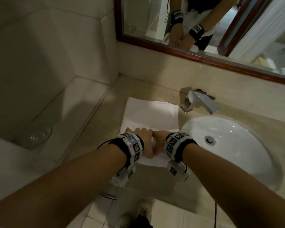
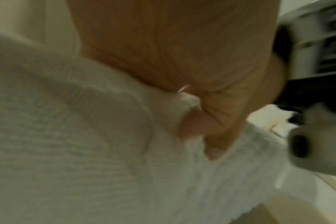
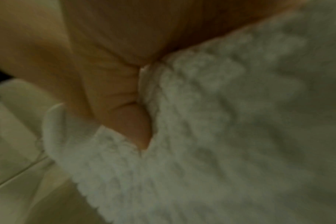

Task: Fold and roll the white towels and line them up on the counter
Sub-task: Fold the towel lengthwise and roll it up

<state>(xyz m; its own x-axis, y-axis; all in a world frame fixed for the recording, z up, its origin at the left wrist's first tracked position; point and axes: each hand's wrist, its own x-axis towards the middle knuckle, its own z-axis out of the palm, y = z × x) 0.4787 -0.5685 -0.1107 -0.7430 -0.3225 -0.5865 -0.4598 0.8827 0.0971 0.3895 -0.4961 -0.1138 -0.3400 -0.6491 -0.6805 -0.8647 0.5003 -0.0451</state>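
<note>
At the table's (image 1: 95,122) near edge, both hands, left (image 1: 143,142) and right (image 1: 160,137), grip the towel (image 1: 151,112); roll tight, edges level.

A white textured terry towel (image 1: 150,114) lies folded flat on the beige stone counter (image 1: 105,112), left of the basin, its near end rolled up at the counter's front edge.

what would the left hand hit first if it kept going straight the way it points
The left hand points away along the white towel; past its far edge comes the backsplash wall under the mirror, though depth is unclear.
</note>
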